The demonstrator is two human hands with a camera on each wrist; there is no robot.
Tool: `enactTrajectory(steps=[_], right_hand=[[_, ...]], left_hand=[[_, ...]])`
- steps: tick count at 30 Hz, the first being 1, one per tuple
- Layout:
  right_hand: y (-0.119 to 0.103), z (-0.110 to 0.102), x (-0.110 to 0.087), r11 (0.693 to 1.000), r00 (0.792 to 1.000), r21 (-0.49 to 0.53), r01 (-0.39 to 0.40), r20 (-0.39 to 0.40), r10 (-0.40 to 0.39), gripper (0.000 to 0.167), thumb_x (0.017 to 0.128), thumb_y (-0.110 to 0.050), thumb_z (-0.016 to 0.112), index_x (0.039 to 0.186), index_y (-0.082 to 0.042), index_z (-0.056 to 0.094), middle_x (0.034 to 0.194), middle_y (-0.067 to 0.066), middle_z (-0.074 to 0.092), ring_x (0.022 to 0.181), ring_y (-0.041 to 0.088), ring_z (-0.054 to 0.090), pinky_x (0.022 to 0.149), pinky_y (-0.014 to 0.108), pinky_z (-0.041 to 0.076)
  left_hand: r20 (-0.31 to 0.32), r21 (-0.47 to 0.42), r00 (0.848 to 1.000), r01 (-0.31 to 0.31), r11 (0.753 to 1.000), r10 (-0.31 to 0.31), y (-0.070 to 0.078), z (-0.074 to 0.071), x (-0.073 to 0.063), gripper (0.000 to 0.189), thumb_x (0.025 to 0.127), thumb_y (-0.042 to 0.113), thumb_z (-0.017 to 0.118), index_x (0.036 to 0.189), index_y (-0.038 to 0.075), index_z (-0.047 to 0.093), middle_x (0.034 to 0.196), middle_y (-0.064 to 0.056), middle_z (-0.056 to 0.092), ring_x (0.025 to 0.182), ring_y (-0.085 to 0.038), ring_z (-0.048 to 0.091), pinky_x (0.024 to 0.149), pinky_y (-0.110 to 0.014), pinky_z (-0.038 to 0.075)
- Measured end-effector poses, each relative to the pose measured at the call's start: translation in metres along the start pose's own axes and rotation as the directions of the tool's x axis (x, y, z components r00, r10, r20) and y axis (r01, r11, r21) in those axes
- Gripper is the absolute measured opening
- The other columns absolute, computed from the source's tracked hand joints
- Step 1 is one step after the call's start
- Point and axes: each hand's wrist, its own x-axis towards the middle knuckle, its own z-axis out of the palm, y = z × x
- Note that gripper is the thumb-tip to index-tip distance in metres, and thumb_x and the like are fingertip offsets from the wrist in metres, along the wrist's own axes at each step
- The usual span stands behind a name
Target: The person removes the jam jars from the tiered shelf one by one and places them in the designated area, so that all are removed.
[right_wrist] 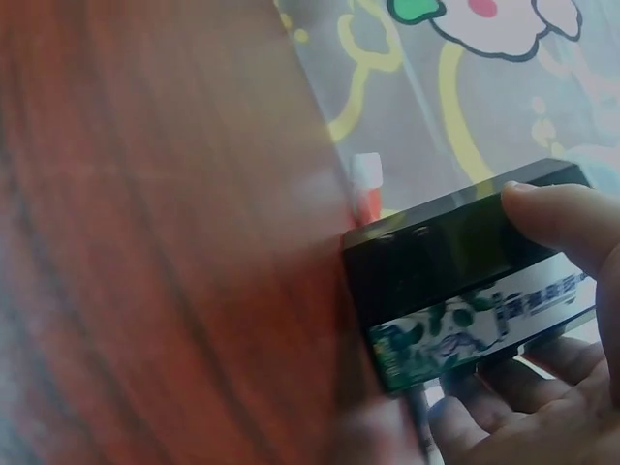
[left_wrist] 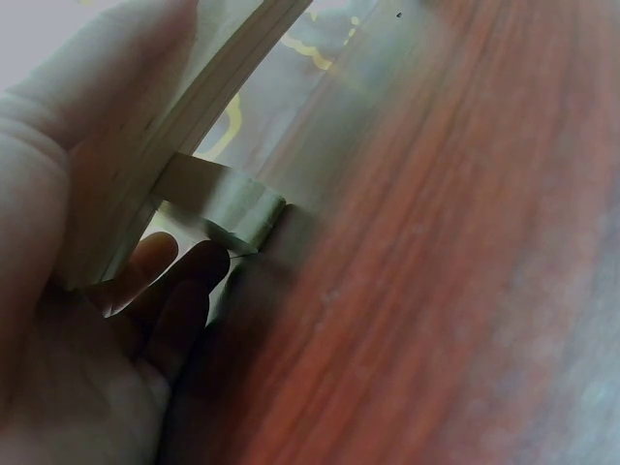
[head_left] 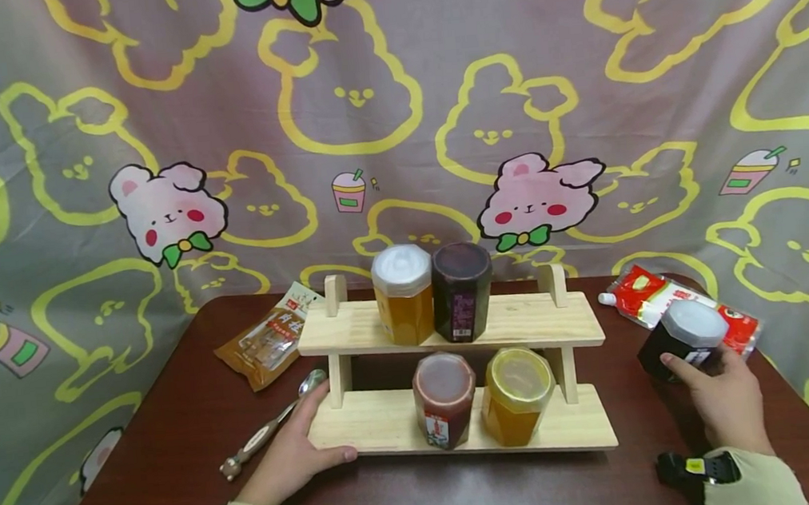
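A two-tier wooden rack (head_left: 384, 429) stands on the table. At the left end of its lower shelf my left hand (head_left: 293, 448) grips the board, thumb along the front edge; the left wrist view shows fingers (left_wrist: 189, 291) bent round the end. Off to the right, my right hand (head_left: 729, 399) holds a dark hexagonal jar (head_left: 662, 349) with a whitish lid, thumb on one side and fingers on the other. An amber jar (head_left: 404, 313) and a dark purple jar (head_left: 461, 300) stand on the top shelf. Below them are a reddish jar (head_left: 447, 405) and a yellow jar (head_left: 511, 412).
Left of the rack lie a brown food packet (head_left: 264, 343) and a spoon (head_left: 262, 436) with an animal-shaped handle end. A red and white pouch (head_left: 647, 295) with a white cap lies behind the dark jar. A patterned curtain (head_left: 393, 125) hangs behind the table.
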Motion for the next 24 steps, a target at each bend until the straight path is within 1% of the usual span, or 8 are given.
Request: enactTrajectory(steps=[2, 6, 9, 13, 17, 24], right_hand=[[-0.003, -0.001, -0.002, 1.0, 1.0, 0.011, 0.002, -0.011, -0.002, 0.085, 0.094, -0.041, 0.067, 0.158, -0.002, 0.025, 0.152, 0.029, 0.039, 0.133, 0.045, 0.039, 0.109, 0.061, 0.034], [-0.008, -0.003, -0.005, 0.999, 1.0, 0.039, -0.011, -0.023, 0.012, 0.086, 0.094, -0.041, 0.068, 0.159, -0.007, 0.025, 0.155, 0.024, 0.038, 0.134, 0.042, 0.04, 0.11, 0.058, 0.034], [-0.013, -0.006, -0.006, 0.998, 0.999, 0.056, -0.023, -0.024, 0.025, 0.087, 0.094, -0.041, 0.068, 0.161, -0.01, 0.022, 0.158, 0.021, 0.035, 0.139, 0.041, 0.038, 0.112, 0.057, 0.032], [-0.019, -0.011, -0.009, 0.999, 0.999, 0.049, -0.014, -0.029, 0.015, 0.089, 0.094, -0.042, 0.067, 0.161, -0.01, 0.018, 0.161, 0.019, 0.028, 0.143, 0.041, 0.033, 0.112, 0.056, 0.031], [-0.025, -0.016, -0.013, 0.999, 0.999, 0.04, 0.002, -0.038, -0.001, 0.092, 0.094, -0.042, 0.068, 0.161, -0.007, 0.016, 0.162, 0.02, 0.025, 0.145, 0.04, 0.029, 0.113, 0.054, 0.03], [-0.037, -0.02, -0.02, 0.997, 0.996, 0.072, 0.012, -0.085, -0.006, 0.085, 0.095, -0.036, 0.066, 0.162, -0.012, 0.018, 0.163, 0.013, 0.026, 0.147, 0.034, 0.029, 0.115, 0.048, 0.03]], left_hand=[[0.0, 0.001, 1.0, 0.002, 1.0, -0.002, 0.0, 0.0, 0.0, 0.11, 0.067, 0.034, 0.095, 0.156, 0.015, 0.034, 0.158, -0.02, 0.033, 0.133, -0.034, 0.042, 0.106, -0.055, 0.034], [-0.001, 0.0, 1.0, 0.001, 1.0, -0.001, -0.001, 0.0, 0.0, 0.111, 0.066, 0.033, 0.095, 0.156, 0.014, 0.033, 0.158, -0.021, 0.032, 0.132, -0.034, 0.042, 0.106, -0.055, 0.034], [0.0, -0.004, 1.0, 0.0, 1.0, 0.0, -0.001, 0.0, 0.0, 0.111, 0.066, 0.033, 0.095, 0.156, 0.014, 0.033, 0.159, -0.021, 0.032, 0.132, -0.034, 0.042, 0.106, -0.055, 0.034], [0.003, -0.005, 1.0, 0.001, 1.0, -0.001, -0.001, 0.0, 0.0, 0.111, 0.066, 0.033, 0.095, 0.156, 0.015, 0.033, 0.159, -0.02, 0.031, 0.133, -0.035, 0.042, 0.106, -0.055, 0.035], [0.003, -0.004, 1.0, 0.001, 1.0, -0.001, -0.001, 0.0, 0.0, 0.111, 0.067, 0.034, 0.095, 0.156, 0.015, 0.033, 0.159, -0.02, 0.032, 0.133, -0.034, 0.042, 0.106, -0.055, 0.034], [0.009, -0.017, 1.0, 0.016, 1.0, -0.016, 0.001, 0.0, 0.0, 0.111, 0.066, 0.033, 0.095, 0.157, 0.015, 0.033, 0.159, -0.02, 0.032, 0.127, -0.033, 0.046, 0.105, -0.053, 0.036]])
